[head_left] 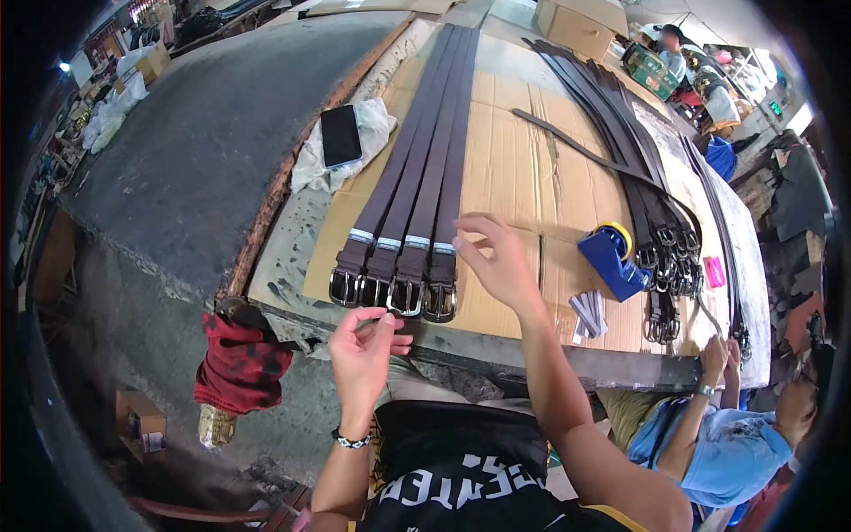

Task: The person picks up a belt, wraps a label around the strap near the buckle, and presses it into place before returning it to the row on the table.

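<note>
Right hand [501,266] has thumb and forefinger apart at the outer side of the rightmost of four dark belts [427,142]; left hand [362,355] has its thumb and fingers close by the buckles [405,297], but whether they pinch anything I cannot tell. The belts lie lengthwise side by side on cardboard [505,168], buckle ends toward the person, pale bands [417,241] just above the buckles. The buckles sit near the front edge of the table [620,365]. Bare cardboard stretches to the right of the belts, up to another group of belts [612,115], a blue tape dispenser [613,266] and a few loose strips [589,315]. Left of the belts, a phone [341,137] rests on crumpled plastic [377,124]. The right forearm reaches up and leftward over the table edge; the left hand is raised, palm partly visible, fingers curled.
</note>
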Demonstrator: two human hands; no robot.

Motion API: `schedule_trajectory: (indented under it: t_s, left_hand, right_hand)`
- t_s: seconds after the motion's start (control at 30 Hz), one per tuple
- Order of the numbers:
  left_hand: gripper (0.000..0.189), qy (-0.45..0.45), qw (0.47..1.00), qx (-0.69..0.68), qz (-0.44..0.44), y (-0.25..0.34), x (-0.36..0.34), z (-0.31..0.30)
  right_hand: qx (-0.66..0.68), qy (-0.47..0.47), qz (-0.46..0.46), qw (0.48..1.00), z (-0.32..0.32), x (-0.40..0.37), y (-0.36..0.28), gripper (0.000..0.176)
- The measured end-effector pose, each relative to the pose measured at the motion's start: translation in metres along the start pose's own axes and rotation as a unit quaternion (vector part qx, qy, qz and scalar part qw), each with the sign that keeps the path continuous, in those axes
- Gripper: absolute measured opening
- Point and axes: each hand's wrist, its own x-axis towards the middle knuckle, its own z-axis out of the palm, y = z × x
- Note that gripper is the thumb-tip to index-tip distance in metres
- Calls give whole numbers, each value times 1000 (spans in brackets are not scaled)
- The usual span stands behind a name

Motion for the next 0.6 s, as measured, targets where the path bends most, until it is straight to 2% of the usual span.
schedule_trajectory:
  t_s: [0.13, 0.23, 0.37, 0.6]
  left_hand:
    - [20, 8, 994, 107, -16, -5, -8, -10]
    - [25, 15, 988, 127, 82, -8, -6, -3]
    - [29, -5, 966, 227, 121, -18, 2, 6]
    - [26, -9, 971, 210, 110, -33, -4, 18]
  right_hand:
    - [-12, 13, 19, 1000, -20, -38, -4, 25]
    - [-12, 22, 43, 999, -29, -64, -6, 23]
    - [-15, 31, 47, 998, -36, -92, -5, 19]
    - [7, 54, 114, 992, -53, -134, -5, 17]
